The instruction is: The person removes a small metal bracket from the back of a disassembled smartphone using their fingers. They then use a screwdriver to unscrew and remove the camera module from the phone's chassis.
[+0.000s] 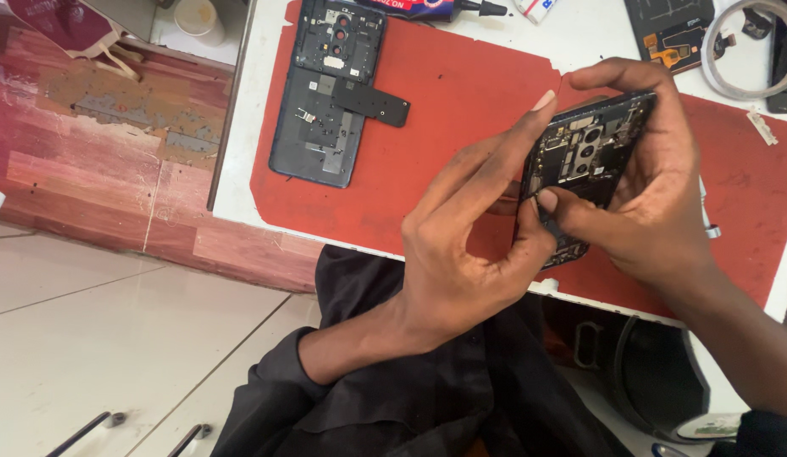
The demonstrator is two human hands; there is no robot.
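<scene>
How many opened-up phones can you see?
2. One opened phone is held between the left hand and right hand. The other phone body lies flat on the red mat, upper left. Dark parts at the top right edge may be more.

You have just one camera, and it sits on your head. It looks almost straight down, past your chest and dark sleeves, onto the flat white surface (pixel 241 182) in front of you. The view is tipped a little, so the surface's near edge runs slanted across the picture. The camera is close: your left hand (pixel 461 245) and right hand (pixel 656 195) fill much of the middle and right side. On the left you see down to the pale tiled floor (pixel 97 338) below. The far part of the surface is cut off at the top. There is no second view to share anything with.
</scene>
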